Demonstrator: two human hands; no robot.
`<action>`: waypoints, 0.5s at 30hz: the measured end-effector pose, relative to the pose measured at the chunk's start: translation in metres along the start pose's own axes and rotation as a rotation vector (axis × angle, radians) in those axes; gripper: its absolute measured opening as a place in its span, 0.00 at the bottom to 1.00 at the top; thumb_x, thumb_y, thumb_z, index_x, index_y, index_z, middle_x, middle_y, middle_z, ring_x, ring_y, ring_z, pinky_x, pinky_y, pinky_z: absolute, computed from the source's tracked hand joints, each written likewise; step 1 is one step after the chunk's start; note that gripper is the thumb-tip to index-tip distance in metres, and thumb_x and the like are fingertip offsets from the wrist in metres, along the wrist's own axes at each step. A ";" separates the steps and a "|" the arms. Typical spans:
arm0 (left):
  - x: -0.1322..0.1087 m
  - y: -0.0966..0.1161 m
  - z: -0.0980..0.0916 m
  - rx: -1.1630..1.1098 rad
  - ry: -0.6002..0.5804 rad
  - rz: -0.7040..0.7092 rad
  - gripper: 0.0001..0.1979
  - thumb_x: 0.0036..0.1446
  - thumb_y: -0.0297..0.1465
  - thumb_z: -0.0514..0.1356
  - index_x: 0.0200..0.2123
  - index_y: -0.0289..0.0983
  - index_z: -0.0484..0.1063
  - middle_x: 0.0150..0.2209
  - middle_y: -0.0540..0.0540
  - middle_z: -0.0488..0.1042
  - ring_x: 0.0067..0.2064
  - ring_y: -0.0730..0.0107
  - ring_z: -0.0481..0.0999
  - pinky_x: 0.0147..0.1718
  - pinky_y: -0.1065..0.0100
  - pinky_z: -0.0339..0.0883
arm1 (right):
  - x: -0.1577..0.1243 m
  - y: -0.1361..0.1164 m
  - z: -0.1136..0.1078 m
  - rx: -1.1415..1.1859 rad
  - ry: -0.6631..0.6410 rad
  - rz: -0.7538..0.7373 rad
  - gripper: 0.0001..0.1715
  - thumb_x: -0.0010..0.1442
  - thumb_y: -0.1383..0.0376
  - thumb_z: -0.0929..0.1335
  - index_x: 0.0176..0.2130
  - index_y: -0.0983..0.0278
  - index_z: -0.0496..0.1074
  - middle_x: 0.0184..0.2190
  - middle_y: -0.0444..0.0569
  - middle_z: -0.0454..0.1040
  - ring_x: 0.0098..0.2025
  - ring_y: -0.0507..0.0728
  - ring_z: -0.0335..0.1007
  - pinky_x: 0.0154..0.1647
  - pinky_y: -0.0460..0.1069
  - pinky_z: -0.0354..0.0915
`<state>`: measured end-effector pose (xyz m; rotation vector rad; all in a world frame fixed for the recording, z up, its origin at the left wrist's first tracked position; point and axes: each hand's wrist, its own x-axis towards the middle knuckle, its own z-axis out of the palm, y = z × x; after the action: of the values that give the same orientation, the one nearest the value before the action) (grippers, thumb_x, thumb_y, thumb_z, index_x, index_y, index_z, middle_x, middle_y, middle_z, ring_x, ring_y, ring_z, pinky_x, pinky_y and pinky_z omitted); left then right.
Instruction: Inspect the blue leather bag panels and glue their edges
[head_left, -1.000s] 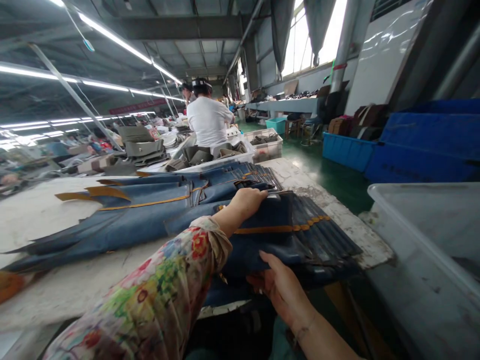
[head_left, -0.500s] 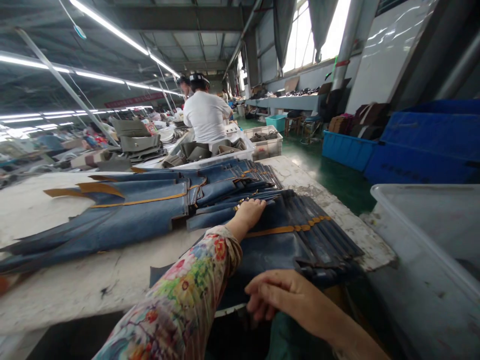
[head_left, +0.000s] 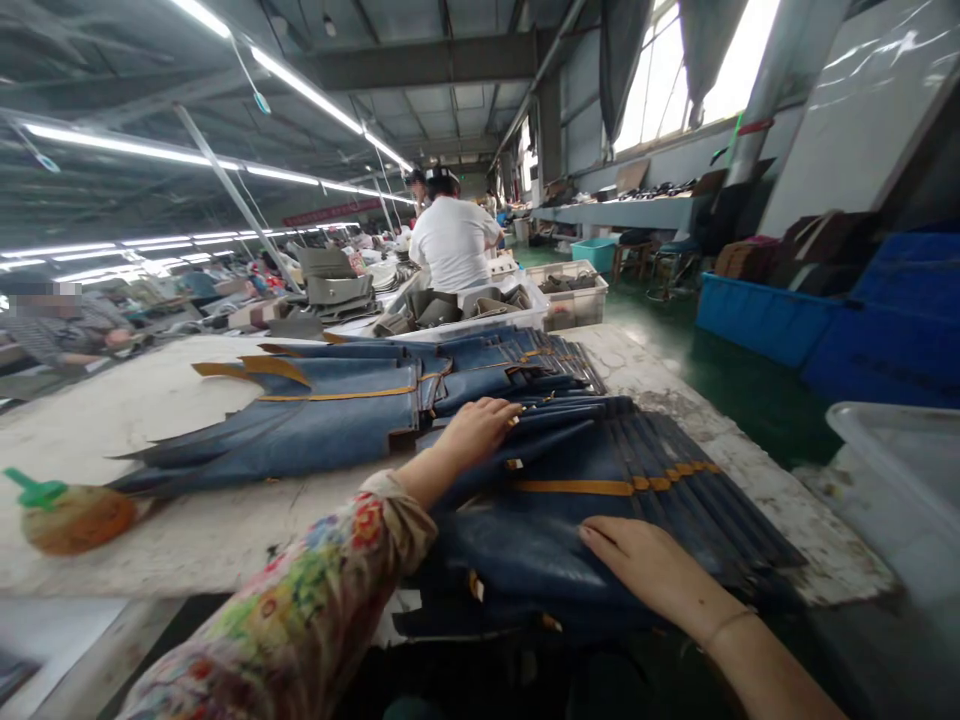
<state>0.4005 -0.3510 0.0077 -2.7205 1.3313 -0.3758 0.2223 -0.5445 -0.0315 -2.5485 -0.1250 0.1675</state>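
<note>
Overlapping blue leather pieces (head_left: 555, 455) with tan strips lie fanned out in front of me. My left hand (head_left: 480, 425) reaches over the pile, its fingers curled over the folded edge of a leather piece, with small gold-coloured metal bits close by. The nearest blue leather piece (head_left: 517, 560) bulges toward me at the table's front edge. At its right side my right hand (head_left: 637, 560) has its thumb side on top of the leather; the other fingers are mostly hidden, seemingly gripping it. Another stack of blue leather (head_left: 337, 435) lies to the left.
A round orange-brown container with a green top (head_left: 75, 510) stands on the pale worktable (head_left: 187, 545). Beyond the pile are a bin of grey-brown pieces (head_left: 465, 325) and a person in white (head_left: 454, 240). Another person (head_left: 52, 330) is at far left. Blue (head_left: 757, 310) and translucent (head_left: 892, 470) bins stand right.
My right hand has gone from hanging curled before the pile to contact with the nearest leather piece. My left hand stays over the folded edges. The view has swung left, showing the green-topped container.
</note>
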 end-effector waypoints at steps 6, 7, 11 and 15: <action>-0.121 -0.127 -0.009 0.205 -0.329 -0.499 0.40 0.51 0.44 0.55 0.63 0.38 0.44 0.62 0.42 0.50 0.61 0.55 0.53 0.53 0.50 0.55 | -0.002 -0.001 0.000 -0.024 0.009 0.025 0.24 0.63 0.58 0.55 0.44 0.64 0.73 0.44 0.54 0.75 0.47 0.62 0.70 0.50 0.56 0.62; -0.141 -0.140 -0.006 0.260 -0.367 -0.548 0.41 0.49 0.42 0.56 0.63 0.38 0.44 0.63 0.42 0.49 0.62 0.55 0.51 0.53 0.48 0.54 | -0.002 0.000 0.001 -0.025 0.012 0.030 0.24 0.63 0.58 0.55 0.45 0.64 0.73 0.45 0.54 0.74 0.47 0.62 0.70 0.50 0.57 0.62; -0.186 -0.152 -0.003 0.438 -0.250 -0.555 0.37 0.47 0.24 0.52 0.62 0.38 0.47 0.62 0.44 0.50 0.62 0.60 0.51 0.55 0.52 0.52 | -0.005 0.003 0.006 -0.029 0.054 0.045 0.23 0.62 0.57 0.56 0.45 0.64 0.73 0.45 0.54 0.74 0.47 0.63 0.70 0.50 0.57 0.63; -0.178 -0.148 -0.044 0.231 -0.218 -0.605 0.21 0.56 0.28 0.45 0.53 0.37 0.62 0.50 0.42 0.69 0.48 0.64 0.70 0.45 0.64 0.62 | -0.010 -0.004 0.009 -0.061 0.123 0.001 0.22 0.61 0.58 0.57 0.44 0.64 0.74 0.44 0.54 0.75 0.46 0.63 0.71 0.53 0.59 0.61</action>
<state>0.3969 -0.1187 0.0461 -2.8002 0.3663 -0.2391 0.2113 -0.5372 -0.0356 -2.6117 -0.0821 0.0077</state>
